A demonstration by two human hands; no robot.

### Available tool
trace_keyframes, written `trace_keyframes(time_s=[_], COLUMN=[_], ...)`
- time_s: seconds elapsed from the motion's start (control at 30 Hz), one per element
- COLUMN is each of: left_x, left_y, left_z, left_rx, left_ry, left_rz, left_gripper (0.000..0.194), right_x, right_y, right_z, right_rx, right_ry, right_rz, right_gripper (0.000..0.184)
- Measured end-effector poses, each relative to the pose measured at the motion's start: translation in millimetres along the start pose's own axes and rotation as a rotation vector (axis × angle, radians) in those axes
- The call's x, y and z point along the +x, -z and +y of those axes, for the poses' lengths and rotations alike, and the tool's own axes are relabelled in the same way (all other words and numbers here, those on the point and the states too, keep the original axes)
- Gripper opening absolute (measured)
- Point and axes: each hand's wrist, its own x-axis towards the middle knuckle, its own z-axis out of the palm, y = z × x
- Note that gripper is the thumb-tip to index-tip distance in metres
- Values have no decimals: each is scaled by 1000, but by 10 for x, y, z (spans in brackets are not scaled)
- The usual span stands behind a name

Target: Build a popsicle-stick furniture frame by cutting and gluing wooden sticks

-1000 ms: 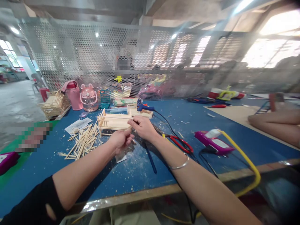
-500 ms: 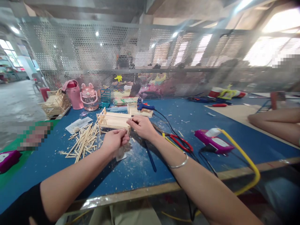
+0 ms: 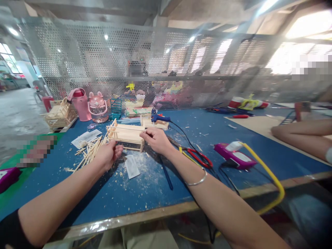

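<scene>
A small frame of pale wooden sticks stands on the blue table. My right hand pinches its near right end, fingers closed on it. My left hand is at the right edge of a heap of loose wooden sticks, fingers curled; what they hold, if anything, is hidden. A small white sheet lies bare between my hands, amid sawdust.
Red-handled cutters, a blue glue gun with black cable, a purple device with yellow hose, and a dark blue rod lie right of my hands. Pink containers and a finished stick model stand far left. Another person's forearm rests at right.
My left hand has let go of the frame's near end and moved left to the heap of sticks, uncovering the white sheet. My right hand stays on the frame.
</scene>
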Motion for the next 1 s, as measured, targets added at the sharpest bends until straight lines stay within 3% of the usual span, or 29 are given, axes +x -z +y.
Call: trace_keyframes(time_s=[0.27,0.37,0.4,0.47,0.53,0.6,0.63,0.7,0.77,0.83,0.9,1.0], left_x=[-52,-211,-273,-384,-450,-450,-427,-353,-274,-216,-180,-137], left_y=[-48,-43,-29,16,74,129,152,183,193,180,142,52], left_z=[-13,-27,-34,-50,-59,-54,-45,-14,20,36,23,-28], left_rx=[128,292,473,828,1064,1192,1214,1163,1045,898,691,351], left_ry=[-87,-124,-215,-553,-785,-889,-903,-883,-758,-514,-266,-104], left_rz=[-129,-284,-398,-626,-796,-758,-645,-333,-147,-140,-209,-244], left_gripper=[23,17,21,30,36,43,46,48,44,34,22,10], right_x=[0,4,5,7,8,7,7,6,6,10,14,12], right_y=[-2,-6,-6,-5,-2,0,1,1,-1,-7,-15,-31], right_z=[8,9,9,7,3,-4,-11,-29,-53,-76,-90,-98], right_rx=[-1,-8,-10,-16,-20,-26,-30,-40,-38,-17,7,8], right_ry=[3,0,-1,-3,-6,-7,-8,-16,-22,-11,1,-17], right_rz=[11,11,10,7,8,10,11,36,87,123,118,128], right_gripper=[37,37,37,36,36,37,39,37,28,23,22,22])
